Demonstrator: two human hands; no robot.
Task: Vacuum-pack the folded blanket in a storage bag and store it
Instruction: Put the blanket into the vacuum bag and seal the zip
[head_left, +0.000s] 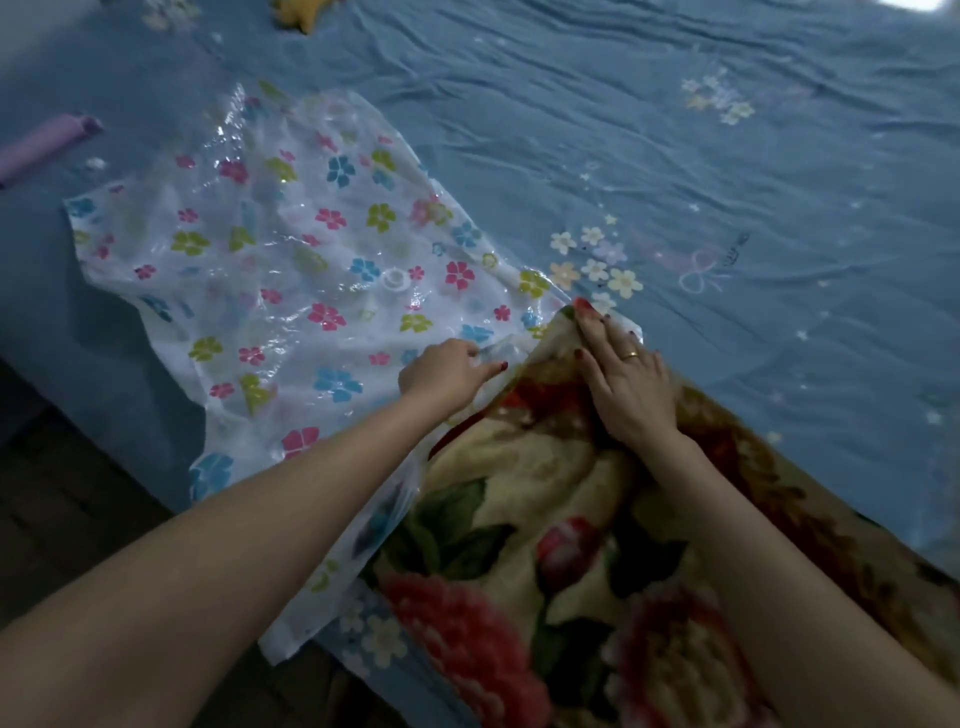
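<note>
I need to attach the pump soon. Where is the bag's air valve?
The valve sits mid-frame on the flowered storage bag, up and left of the left hand.

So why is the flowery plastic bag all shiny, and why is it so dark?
Head view: dim room; the clear flower-printed plastic bag glints where its wrinkles catch light from a bright patch at the top right corner; edges look stretched and soft.

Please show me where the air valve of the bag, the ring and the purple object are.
air valve (393, 279): head view, its round white cap.
ring (630, 355): head view, band on a right-hand finger.
purple object (44, 141): head view, its middle.
</note>
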